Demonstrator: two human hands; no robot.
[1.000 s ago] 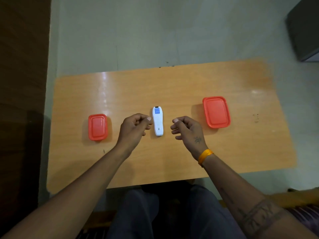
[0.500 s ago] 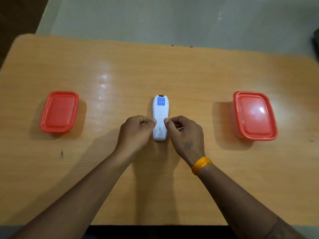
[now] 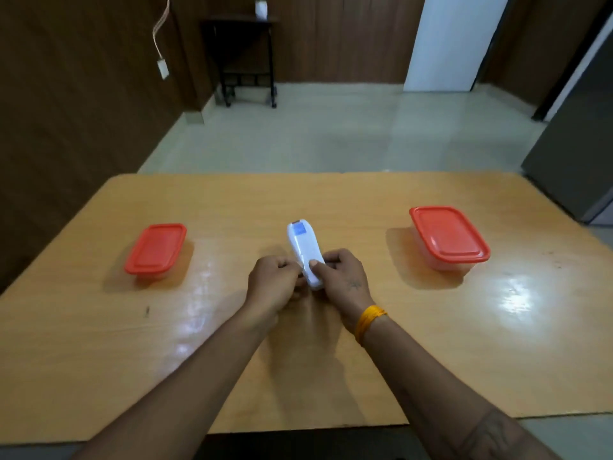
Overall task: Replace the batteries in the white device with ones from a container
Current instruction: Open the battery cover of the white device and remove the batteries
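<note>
A long white device [image 3: 302,246] with a blue label near its far end is at the middle of the wooden table [image 3: 331,343], its near end held between both hands. My right hand [image 3: 341,277] grips its near end with the thumb on top. My left hand [image 3: 272,286] closes on the same end from the left side. Two clear containers with red lids stand on the table: a small one [image 3: 156,250] to the left and a larger one [image 3: 447,235] to the right, both with lids on. No batteries are visible.
The table's near edge runs just in front of my forearms. Beyond the far edge lies pale floor, with a dark wheeled stand [image 3: 247,58] against the brown wall, a white panel [image 3: 454,41] and a grey cabinet [image 3: 577,154] at the right.
Both hands closed in on the white device and took hold of its near end; it now points slightly left. The view also tilted up from looking straight down.
</note>
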